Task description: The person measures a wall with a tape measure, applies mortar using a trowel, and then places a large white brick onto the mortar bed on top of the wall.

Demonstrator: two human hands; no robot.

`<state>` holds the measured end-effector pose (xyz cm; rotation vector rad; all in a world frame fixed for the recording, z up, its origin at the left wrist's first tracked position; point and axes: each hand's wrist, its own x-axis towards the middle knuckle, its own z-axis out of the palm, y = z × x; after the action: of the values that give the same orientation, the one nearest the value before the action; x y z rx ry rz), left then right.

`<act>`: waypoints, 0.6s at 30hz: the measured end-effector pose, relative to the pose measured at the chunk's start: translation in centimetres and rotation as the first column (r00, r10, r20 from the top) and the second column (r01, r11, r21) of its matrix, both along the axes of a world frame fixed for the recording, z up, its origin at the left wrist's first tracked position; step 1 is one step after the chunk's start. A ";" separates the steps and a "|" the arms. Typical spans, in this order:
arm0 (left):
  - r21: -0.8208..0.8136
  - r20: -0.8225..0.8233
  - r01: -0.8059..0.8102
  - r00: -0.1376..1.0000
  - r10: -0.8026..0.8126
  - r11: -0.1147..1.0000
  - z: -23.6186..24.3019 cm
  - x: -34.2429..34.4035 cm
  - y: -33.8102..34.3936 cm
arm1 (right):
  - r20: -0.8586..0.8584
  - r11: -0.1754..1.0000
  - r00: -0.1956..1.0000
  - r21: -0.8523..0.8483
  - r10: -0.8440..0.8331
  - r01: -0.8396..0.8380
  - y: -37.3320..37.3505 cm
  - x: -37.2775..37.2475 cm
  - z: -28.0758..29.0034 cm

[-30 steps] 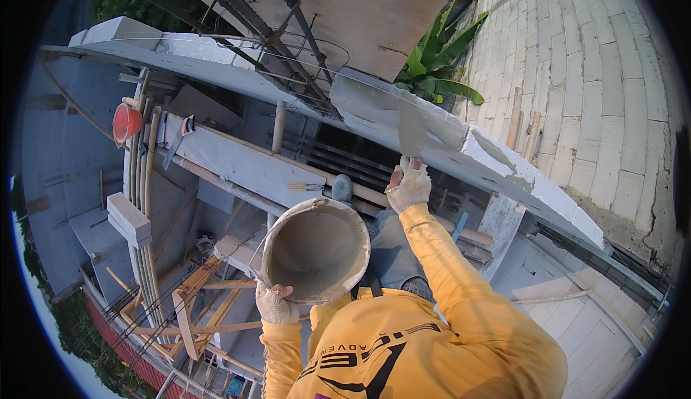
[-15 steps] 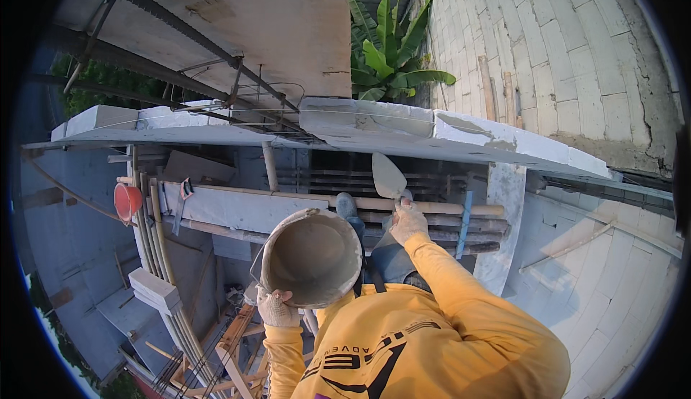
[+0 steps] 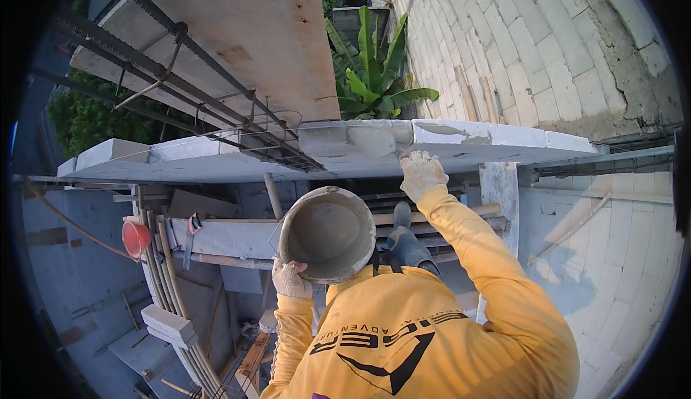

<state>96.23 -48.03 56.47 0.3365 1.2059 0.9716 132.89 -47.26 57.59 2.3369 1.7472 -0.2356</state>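
My gloved left hand [image 3: 291, 278] grips the near left rim of a mortar bucket [image 3: 289, 237]. The bucket is tilted so its mouth faces up toward me, and wet grey mortar [image 3: 327, 237] lies inside. At the top of the block wall, my gloved right hand [image 3: 422, 174] is closed round the handle of a trowel, the handle mostly hidden by the fingers. The trowel's grey blade [image 3: 371, 142] lies against the white block wall [image 3: 475, 135], by a joint between two blocks. Grey mortar is smeared along the block to its right.
Steel rebar [image 3: 194, 61] slants down to the wall at upper left, beside a large board [image 3: 252, 32]. Below are bamboo poles and a plank [image 3: 223, 237], a hand saw [image 3: 191, 235], a red hard hat [image 3: 136, 239] and loose blocks [image 3: 169, 325]. A thin string runs along the wall.
My right hand has moved up and forward, taking the trowel from above the poles to the wall. My left hand still holds the bucket, which sits slightly farther right in view.
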 end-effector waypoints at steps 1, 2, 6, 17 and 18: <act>0.008 0.004 0.009 1.000 -0.009 1.000 0.2 0.1 0.2 | 0.033 1.000 0.999 -0.013 0.011 -0.011 0.8 0.5 -0.3; 0.008 0.003 0.010 1.000 -0.010 1.000 0.4 0.0 0.1 | 0.059 0.999 0.998 -0.033 0.023 -0.021 1.2 0.8 -0.4; -0.009 -0.047 -0.027 0.999 0.026 1.000 0.8 0.2 0.2 | -0.019 0.982 0.999 -0.182 -0.045 0.041 1.3 2.1 2.3; -0.027 -0.055 -0.028 0.998 0.026 0.999 -0.7 -1.0 0.2 | 0.024 0.971 0.981 -0.145 -0.190 0.192 -3.7 5.6 0.1; -0.028 -0.062 -0.016 0.998 0.014 0.999 -0.7 -0.9 0.2 | 0.032 0.970 0.978 -0.128 -0.205 0.208 -4.4 5.8 -0.6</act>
<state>95.35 -47.80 55.79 0.3374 1.2792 0.9622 138.69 -51.62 57.03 2.4153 1.4324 -0.3495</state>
